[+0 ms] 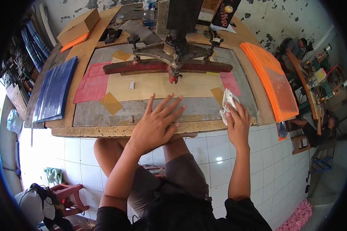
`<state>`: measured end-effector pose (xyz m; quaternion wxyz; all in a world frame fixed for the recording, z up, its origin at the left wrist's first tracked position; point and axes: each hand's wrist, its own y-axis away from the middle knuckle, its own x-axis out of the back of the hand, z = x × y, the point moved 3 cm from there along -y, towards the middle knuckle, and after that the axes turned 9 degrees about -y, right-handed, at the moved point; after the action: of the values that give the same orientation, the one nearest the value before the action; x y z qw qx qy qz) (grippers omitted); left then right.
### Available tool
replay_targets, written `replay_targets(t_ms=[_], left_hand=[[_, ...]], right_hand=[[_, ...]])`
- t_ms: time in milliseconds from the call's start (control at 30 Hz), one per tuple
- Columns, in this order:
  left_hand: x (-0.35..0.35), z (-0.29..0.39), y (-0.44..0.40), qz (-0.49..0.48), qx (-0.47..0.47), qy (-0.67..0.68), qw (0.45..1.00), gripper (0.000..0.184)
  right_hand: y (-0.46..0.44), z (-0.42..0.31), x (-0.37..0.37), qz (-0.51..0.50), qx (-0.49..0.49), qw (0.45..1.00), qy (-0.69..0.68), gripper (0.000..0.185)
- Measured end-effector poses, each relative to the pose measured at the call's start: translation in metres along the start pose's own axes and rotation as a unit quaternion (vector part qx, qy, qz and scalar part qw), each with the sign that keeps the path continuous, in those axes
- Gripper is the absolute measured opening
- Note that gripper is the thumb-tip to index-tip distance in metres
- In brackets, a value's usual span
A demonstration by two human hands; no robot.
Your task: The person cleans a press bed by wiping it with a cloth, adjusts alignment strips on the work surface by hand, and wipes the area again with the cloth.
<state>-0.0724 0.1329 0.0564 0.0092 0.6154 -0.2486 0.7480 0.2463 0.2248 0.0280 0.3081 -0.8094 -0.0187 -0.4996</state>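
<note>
My left hand (155,124) is open, fingers spread, over the front edge of the worktable's grey plate (150,111). Its fingertips reach the front edge of a tan sheet (142,85). My right hand (239,125) is closed round a crumpled white cloth (226,102) at the plate's right side. A small pale piece (132,85) lies on the tan sheet. Above the sheet hangs a press head (176,48) with a long red bar (142,67). Pink sheets (91,82) show on both sides, and amber tape patches (112,104) lie at the corners.
Dark blue plastic folders (56,90) lie on the left, and a stack of orange folders (272,82) on the right. At the back stand a cardboard box (79,26) and a water bottle (149,13). Two other people sit at the far right by a bench (304,81).
</note>
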Motion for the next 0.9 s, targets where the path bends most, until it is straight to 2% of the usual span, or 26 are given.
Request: replay_targets(t_ms=[167, 267, 333, 433, 533, 633, 733, 800, 900], left_hand=[[-0.003, 0.002, 0.001, -0.038, 0.013, 0.018, 0.999, 0.053], [-0.003, 0.004, -0.001, -0.036, 0.021, 0.024, 0.999, 0.054], [-0.004, 0.003, -0.002, -0.045, 0.026, 0.033, 0.998, 0.054], [-0.015, -0.005, -0.001, -0.058, 0.026, 0.020, 0.998, 0.056], [-0.008, -0.005, -0.002, -0.068, 0.030, 0.037, 0.997, 0.058], [-0.005, 0.000, -0.003, -0.049, 0.039, 0.041, 0.997, 0.058], [-0.005, 0.002, -0.003, -0.048, 0.040, 0.031, 0.998, 0.059], [-0.004, 0.003, -0.003, -0.045, 0.043, 0.025, 0.998, 0.060], [-0.007, 0.004, -0.003, -0.044, 0.054, 0.022, 0.997, 0.060]], right_hand=[[-0.035, 0.018, -0.007, -0.026, 0.023, 0.999, -0.041, 0.038], [-0.044, 0.018, -0.018, -0.010, -0.002, 1.000, 0.013, 0.038], [-0.034, -0.028, -0.020, -0.031, 0.054, 0.998, -0.033, 0.042], [0.004, -0.106, -0.025, -0.086, 0.215, 0.966, -0.114, 0.047], [0.025, -0.102, -0.021, -0.104, 0.226, 0.961, -0.124, 0.040], [0.016, -0.034, -0.004, -0.021, 0.121, 0.987, -0.106, 0.040], [0.014, 0.049, 0.013, 0.066, -0.021, 0.997, 0.024, 0.033], [0.012, 0.060, 0.019, 0.076, -0.064, 0.994, 0.048, 0.035], [0.018, -0.003, 0.004, 0.045, 0.035, 0.998, 0.032, 0.037]])
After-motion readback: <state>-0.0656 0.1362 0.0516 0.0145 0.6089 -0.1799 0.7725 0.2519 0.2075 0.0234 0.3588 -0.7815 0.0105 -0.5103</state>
